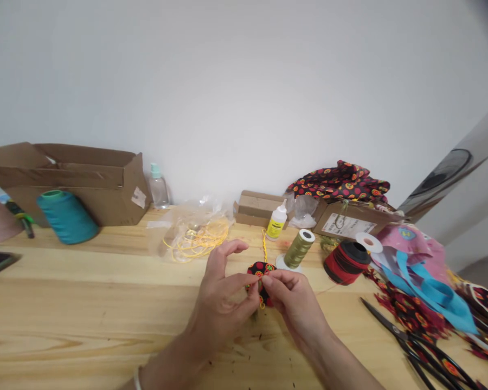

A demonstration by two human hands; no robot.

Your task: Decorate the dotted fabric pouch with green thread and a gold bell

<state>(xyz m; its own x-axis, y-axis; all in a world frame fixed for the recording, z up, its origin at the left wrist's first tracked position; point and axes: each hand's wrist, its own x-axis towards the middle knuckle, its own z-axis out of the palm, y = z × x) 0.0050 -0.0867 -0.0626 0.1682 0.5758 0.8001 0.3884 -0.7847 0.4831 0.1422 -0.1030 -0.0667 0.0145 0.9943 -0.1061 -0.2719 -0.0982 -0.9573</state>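
A small black fabric pouch (pixel 261 267) with red and orange flower print is in the middle, behind my fingertips. From its top a yellow braided cord (pixel 264 245) runs back over the table, and a small yellow loop (pixel 262 305) shows at its lower edge. My left hand (pixel 225 295) pinches thumb and forefinger together in front of the pouch, other fingers raised. Meeting it from the other side, my right hand (pixel 295 298) is closed in a pinch. Between the fingertips is something tiny and greenish, too small to name.
Behind the hands stand a glue bottle (pixel 276 221), an olive thread spool (pixel 299 250) and a red-and-black spool (pixel 347 262). Black scissors (pixel 402 336) lie at right beside fabric scraps (pixel 415 309). A teal thread cone (pixel 67 216) leans by a cardboard box (pixel 106 200). Yellow cord (pixel 199 241) lies bundled.
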